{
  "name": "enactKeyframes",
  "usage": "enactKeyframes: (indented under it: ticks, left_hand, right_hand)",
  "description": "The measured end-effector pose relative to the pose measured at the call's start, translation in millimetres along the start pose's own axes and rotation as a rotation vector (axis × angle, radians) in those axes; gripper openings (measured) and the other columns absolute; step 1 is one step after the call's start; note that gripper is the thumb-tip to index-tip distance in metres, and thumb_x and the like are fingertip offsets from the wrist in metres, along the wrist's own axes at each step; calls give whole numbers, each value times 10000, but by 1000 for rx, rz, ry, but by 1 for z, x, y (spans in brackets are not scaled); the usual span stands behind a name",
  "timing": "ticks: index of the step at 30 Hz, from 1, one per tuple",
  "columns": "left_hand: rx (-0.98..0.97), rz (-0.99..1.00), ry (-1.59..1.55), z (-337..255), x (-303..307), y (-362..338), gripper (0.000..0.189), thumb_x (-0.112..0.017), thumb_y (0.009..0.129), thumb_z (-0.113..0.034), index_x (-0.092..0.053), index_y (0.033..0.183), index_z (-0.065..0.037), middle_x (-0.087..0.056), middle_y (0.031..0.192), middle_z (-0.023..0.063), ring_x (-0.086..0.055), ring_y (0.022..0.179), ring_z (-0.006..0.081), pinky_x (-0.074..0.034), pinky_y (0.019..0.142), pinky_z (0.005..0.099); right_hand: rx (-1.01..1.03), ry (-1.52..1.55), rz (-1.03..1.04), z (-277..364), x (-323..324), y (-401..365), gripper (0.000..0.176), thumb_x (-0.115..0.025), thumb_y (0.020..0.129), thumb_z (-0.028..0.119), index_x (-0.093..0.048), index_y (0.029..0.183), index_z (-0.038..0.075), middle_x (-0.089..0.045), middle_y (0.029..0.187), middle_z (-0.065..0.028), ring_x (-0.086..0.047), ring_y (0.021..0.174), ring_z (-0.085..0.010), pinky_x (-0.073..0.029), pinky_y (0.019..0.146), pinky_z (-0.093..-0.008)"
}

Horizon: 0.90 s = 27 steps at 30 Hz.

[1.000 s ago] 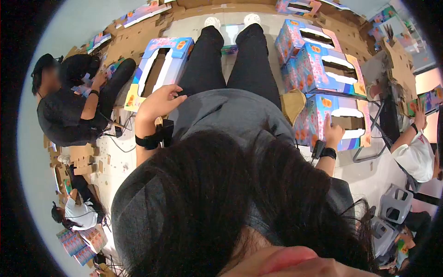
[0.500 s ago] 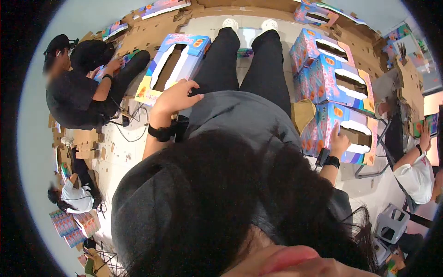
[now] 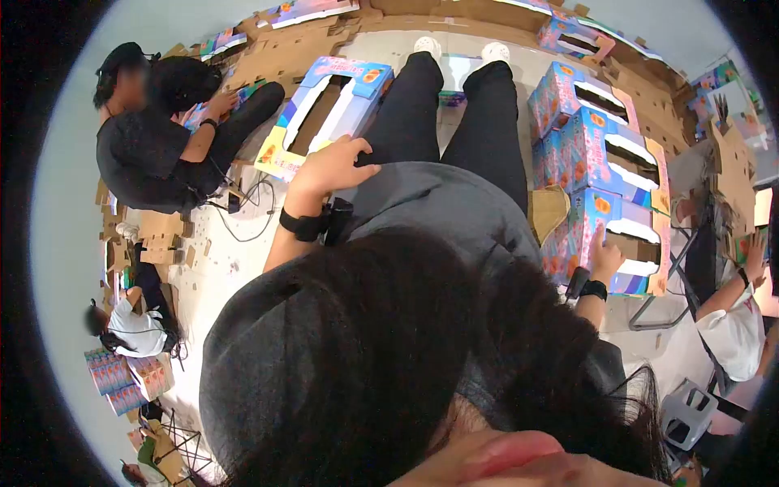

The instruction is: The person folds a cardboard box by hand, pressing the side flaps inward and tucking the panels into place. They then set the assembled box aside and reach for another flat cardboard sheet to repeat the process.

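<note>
My left hand (image 3: 334, 168) rests by my left thigh, thumb and fingers apart, holding nothing. Close beside it stands a printed cardboard box (image 3: 308, 114) in blue, yellow and pink, with a long cut-out in its top. On the other side, my right hand (image 3: 605, 261) lies at the nearest printed cardboard box (image 3: 604, 213) of a row. Its index finger stretches out along the box near the opening, while the other fingers are bent and partly hidden. That hand appears to hold nothing. A dark band is on each wrist.
More printed boxes (image 3: 596, 146) stand in the row along my right leg. A tan flap (image 3: 548, 213) sits beside my right hip. A person in black (image 3: 150, 154) sits at the left near cables (image 3: 251, 215). At far right are a white sleeve (image 3: 730, 337) and a grey stool (image 3: 688, 414).
The whole view has shifted, so that boxes and legs appear further right. Both hands keep nearly the same places against my body and the boxes.
</note>
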State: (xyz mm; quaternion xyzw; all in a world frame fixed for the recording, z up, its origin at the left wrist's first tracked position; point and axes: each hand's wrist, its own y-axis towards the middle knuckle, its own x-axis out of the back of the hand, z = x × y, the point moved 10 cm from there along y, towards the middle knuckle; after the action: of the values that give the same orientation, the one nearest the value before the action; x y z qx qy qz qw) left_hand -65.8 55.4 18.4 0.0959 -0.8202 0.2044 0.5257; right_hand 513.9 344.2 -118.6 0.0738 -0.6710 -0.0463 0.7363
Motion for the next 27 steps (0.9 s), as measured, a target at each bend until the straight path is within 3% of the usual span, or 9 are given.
enactKeyframes:
  ticks: [6, 9, 13, 16, 19, 20, 23, 26, 27]
  left_hand:
    - [-4, -7, 10, -1, 1, 0, 495, -664, 819, -469, -637, 1156, -107, -610, 1153, 169, -618, 1046, 351, -494, 887, 418]
    - [-5, -19, 35, -3, 0, 2, 490, -665, 818, -467, -634, 1151, -109, -611, 1152, 164, -618, 1049, 350, -493, 889, 423]
    - [-35, -46, 16, -2, -1, 3, 483, -666, 816, -463, -630, 1145, -110, -615, 1146, 160, -622, 1042, 350, -493, 888, 430]
    - [-49, -55, -14, 0, 0, -2, 479, -673, 814, -451, -628, 1144, -107, -624, 1130, 165, -632, 1017, 344, -499, 874, 426]
    - [-55, -62, -38, 5, 0, -2, 483, -686, 815, -440, -628, 1159, -106, -623, 1117, 168, -638, 1009, 329, -504, 866, 410]
    - [-63, -63, -50, 5, 1, -3, 485, -688, 816, -440, -628, 1164, -107, -623, 1116, 167, -639, 1009, 326, -504, 866, 407]
    - [-49, -50, -36, 1, 3, -4, 487, -688, 822, -443, -631, 1171, -108, -621, 1111, 163, -640, 1010, 317, -505, 869, 400]
    - [-27, -48, -26, -3, 3, -3, 487, -689, 827, -440, -635, 1171, -100, -619, 1110, 167, -640, 1008, 315, -504, 874, 397]
    - [-34, -52, -28, -4, 4, -3, 488, -692, 827, -434, -634, 1170, -92, -616, 1111, 173, -639, 1005, 319, -503, 874, 397]
  right_hand:
    - [-27, -30, 74, -7, -9, -2, 862, -324, 897, 726, -747, 766, -13, -689, 784, -256, -656, 907, -420, -342, 1017, -488]
    - [51, -16, -22, 1, -7, -3, 796, -378, 927, 659, -732, 690, -14, -670, 705, -250, -669, 777, -399, -397, 943, -475]
    - [34, -40, -80, 5, 2, -4, 804, -352, 931, 656, -741, 726, -18, -676, 711, -245, -669, 793, -413, -395, 955, -494]
    - [20, -210, 136, 3, -11, 1, 745, -402, 903, 670, -733, 1017, 13, -688, 996, -263, -629, 1011, -420, -372, 993, -532]
    - [110, -236, -13, 29, 21, 6, 668, -572, 856, 592, -630, 1232, 43, -658, 1139, -227, -583, 1122, -411, -383, 999, -550]
    - [49, -160, 64, 32, 24, 11, 766, -704, 774, 535, -517, 1349, 66, -572, 1287, -223, -495, 1241, -427, -373, 1022, -577]
    - [137, -105, -117, 68, 40, 9, 869, -734, 733, 546, -438, 1407, 85, -437, 1423, -256, -349, 1363, -431, -293, 1070, -619]
    - [-15, -176, 232, 80, 23, -1, 1053, -772, 695, 524, -229, 1534, 193, -217, 1566, -241, -165, 1450, -453, -225, 1096, -659]
    - [-51, -176, 235, 77, 20, 0, 1076, -776, 693, 509, -187, 1544, 217, -184, 1578, -236, -131, 1458, -452, -210, 1098, -669]
